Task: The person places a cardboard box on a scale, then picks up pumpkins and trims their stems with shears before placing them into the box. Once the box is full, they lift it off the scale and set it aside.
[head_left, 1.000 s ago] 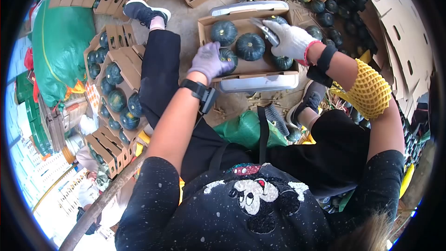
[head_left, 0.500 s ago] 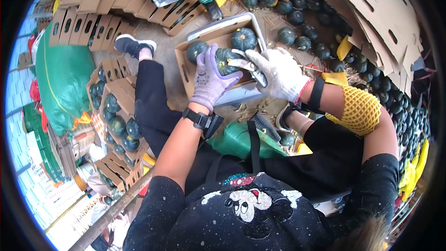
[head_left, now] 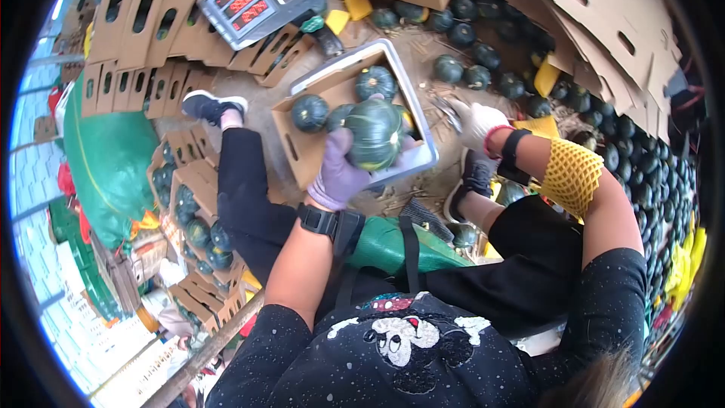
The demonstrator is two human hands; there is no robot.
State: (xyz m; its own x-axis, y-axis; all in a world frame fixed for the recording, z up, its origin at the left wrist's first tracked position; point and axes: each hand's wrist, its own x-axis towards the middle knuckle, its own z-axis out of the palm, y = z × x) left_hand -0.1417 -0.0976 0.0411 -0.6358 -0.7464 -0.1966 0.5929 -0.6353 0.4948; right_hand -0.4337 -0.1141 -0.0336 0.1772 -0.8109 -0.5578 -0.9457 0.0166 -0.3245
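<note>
My left hand (head_left: 340, 168), in a light purple glove, is wrapped round a dark green pumpkin (head_left: 375, 134) and holds it up over an open cardboard box (head_left: 300, 159). In that box lie a pumpkin (head_left: 310, 112) at the left, another pumpkin (head_left: 375, 83) at the back, and more, partly hidden beneath the raised one. The box rests on a grey-rimmed platform or tray (head_left: 411, 75). To the right of the box, my right hand (head_left: 483, 125), in a white glove, is closed round metal clippers (head_left: 448, 112) whose tips point up and left.
A scale display (head_left: 245, 4) with red digits stands at the upper left, beside folded cartons (head_left: 143, 23). Pumpkins (head_left: 483, 57) lie piled along the right under flat cardboard sheets (head_left: 596, 7). A green sack (head_left: 106, 151) stands left; filled boxes (head_left: 192, 181) are by my left leg.
My left hand has lifted the pumpkin towards me, above the box. My right hand has drawn the clippers away from it, to the right.
</note>
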